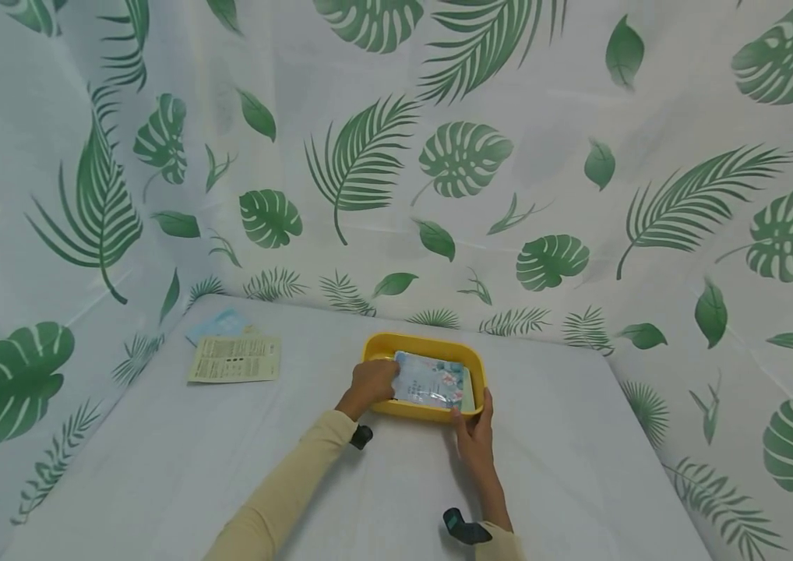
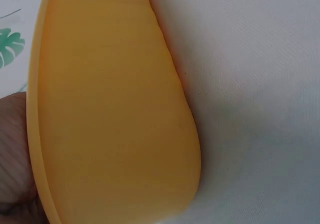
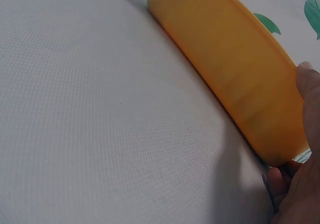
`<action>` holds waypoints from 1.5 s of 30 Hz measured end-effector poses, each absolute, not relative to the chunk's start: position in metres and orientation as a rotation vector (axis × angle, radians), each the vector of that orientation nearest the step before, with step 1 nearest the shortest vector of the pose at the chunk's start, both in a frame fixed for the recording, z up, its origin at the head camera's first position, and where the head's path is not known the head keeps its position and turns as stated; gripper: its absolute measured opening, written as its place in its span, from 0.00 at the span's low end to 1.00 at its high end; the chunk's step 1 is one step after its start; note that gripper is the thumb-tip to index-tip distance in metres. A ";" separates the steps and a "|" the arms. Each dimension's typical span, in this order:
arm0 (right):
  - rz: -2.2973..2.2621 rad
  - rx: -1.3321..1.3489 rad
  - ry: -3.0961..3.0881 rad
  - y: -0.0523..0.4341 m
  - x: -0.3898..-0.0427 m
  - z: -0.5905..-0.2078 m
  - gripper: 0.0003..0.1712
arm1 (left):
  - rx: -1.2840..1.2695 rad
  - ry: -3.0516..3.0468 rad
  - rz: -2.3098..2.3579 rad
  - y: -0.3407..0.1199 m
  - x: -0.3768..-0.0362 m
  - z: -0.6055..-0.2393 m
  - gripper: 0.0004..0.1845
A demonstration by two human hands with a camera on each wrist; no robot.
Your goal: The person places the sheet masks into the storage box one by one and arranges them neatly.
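Note:
A yellow tray point(image 1: 424, 343) stands on the white table, a little past its middle. In it lies a pale blue floral packet point(image 1: 433, 380), slightly tilted. My left hand point(image 1: 373, 385) reaches over the tray's left rim, its fingers curled onto the packet's left edge. The left wrist view is filled by the tray's outer wall point(image 2: 115, 114), with my palm point(image 2: 15, 154) beside it. My right hand point(image 1: 475, 431) pinches the tray's near right corner, thumb on the rim. In the right wrist view a fingertip point(image 3: 307, 82) lies on the tray's wall point(image 3: 235, 69).
A printed paper leaflet point(image 1: 235, 359) lies at the far left of the table, with a light blue packet point(image 1: 217, 322) partly under it. Leaf-print curtains point(image 1: 438, 156) close in the back and both sides. White tablecloth point(image 1: 158, 460) spreads in front of the tray.

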State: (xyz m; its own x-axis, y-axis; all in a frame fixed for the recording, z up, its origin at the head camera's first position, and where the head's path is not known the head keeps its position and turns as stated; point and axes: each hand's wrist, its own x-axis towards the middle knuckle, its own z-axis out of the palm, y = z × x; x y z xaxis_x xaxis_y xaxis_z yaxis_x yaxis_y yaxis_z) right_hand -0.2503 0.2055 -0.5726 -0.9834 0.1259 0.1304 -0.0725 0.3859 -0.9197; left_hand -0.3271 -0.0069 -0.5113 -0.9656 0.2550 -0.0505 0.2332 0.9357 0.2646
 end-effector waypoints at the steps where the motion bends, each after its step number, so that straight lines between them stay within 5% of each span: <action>1: 1.649 -0.046 -2.458 0.205 -0.250 -0.572 0.48 | 0.392 3.008 0.394 -0.007 -0.327 -0.512 0.18; 5: 1.646 -0.033 -2.451 0.205 -0.248 -0.572 0.48 | 0.432 3.005 0.425 -0.008 -0.324 -0.513 0.22; 27: 1.678 -0.060 -2.453 0.207 -0.251 -0.573 0.48 | 0.603 3.097 0.715 -0.013 -0.318 -0.521 0.10; 45: 1.671 -0.031 -2.447 0.206 -0.252 -0.574 0.48 | 0.549 2.988 0.411 -0.011 -0.323 -0.515 0.15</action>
